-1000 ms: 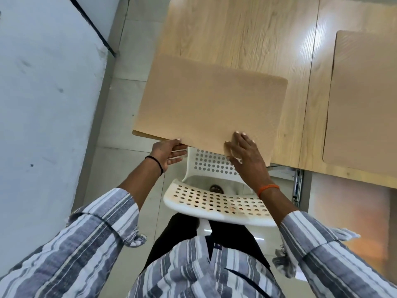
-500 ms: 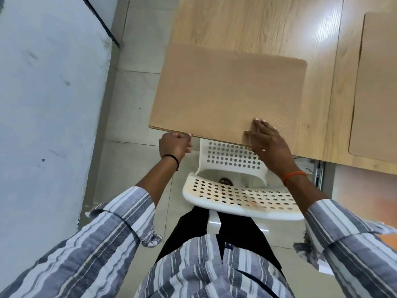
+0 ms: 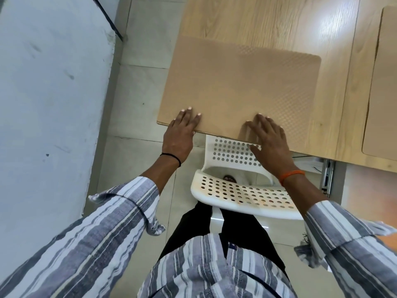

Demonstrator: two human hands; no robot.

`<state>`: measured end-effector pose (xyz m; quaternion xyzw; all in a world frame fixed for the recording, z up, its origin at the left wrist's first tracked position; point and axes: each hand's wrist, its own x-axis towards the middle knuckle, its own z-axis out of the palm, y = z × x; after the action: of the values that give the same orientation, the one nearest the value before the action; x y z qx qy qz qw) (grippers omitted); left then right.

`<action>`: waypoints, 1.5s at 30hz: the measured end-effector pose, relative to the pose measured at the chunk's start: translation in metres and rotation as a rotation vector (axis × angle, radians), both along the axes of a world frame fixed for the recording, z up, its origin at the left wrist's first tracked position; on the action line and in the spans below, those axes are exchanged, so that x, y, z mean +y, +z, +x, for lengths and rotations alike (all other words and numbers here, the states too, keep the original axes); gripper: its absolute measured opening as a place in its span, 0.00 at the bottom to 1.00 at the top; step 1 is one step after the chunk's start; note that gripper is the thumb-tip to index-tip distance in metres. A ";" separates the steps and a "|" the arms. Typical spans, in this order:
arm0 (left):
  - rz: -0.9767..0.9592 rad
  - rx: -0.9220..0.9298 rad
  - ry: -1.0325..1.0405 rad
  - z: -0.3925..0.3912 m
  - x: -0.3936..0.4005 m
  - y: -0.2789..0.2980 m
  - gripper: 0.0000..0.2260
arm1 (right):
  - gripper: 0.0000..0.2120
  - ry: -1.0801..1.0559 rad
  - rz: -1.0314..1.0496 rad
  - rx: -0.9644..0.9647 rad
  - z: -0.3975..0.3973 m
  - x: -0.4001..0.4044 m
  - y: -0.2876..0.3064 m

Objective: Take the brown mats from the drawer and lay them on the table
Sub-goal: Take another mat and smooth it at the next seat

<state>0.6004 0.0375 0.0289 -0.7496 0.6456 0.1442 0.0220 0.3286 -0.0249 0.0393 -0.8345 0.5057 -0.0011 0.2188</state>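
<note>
A: Where's the brown mat (image 3: pixel 238 89) sitting?

B: Flat on the wooden table (image 3: pixel 268 22), toward twelve o'clock from the person, with its near-left corner hanging past the table edge over the tiled floor (image 3: pixel 137 100).

A: And the hands?

B: Both lie on the mat's near edge. The left hand (image 3: pixel 181 131), at about eleven o'clock, rests palm down with fingers spread, clasping nothing. The right hand (image 3: pixel 269 139), at about one o'clock, is also flat and splayed; its thumb dips below the edge, though I cannot tell whether it pinches the mat.

A: Anything else nearby?

B: A second mat (image 3: pixel 381 82) lies at two o'clock, well apart. A white perforated chair (image 3: pixel 236 190) stands just under the table edge, below the hands.
</note>
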 end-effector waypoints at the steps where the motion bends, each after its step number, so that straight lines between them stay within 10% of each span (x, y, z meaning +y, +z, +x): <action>1: -0.004 -0.004 -0.002 0.000 0.000 0.000 0.25 | 0.33 0.005 -0.001 0.009 0.006 0.005 -0.002; 45: 0.066 0.022 -0.054 0.008 -0.008 0.021 0.24 | 0.24 -0.054 0.012 0.027 0.012 0.011 -0.019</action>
<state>0.6082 0.0295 0.0495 -0.7291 0.6608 0.1730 0.0432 0.3406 -0.0139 0.0205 -0.8193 0.5308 0.0073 0.2168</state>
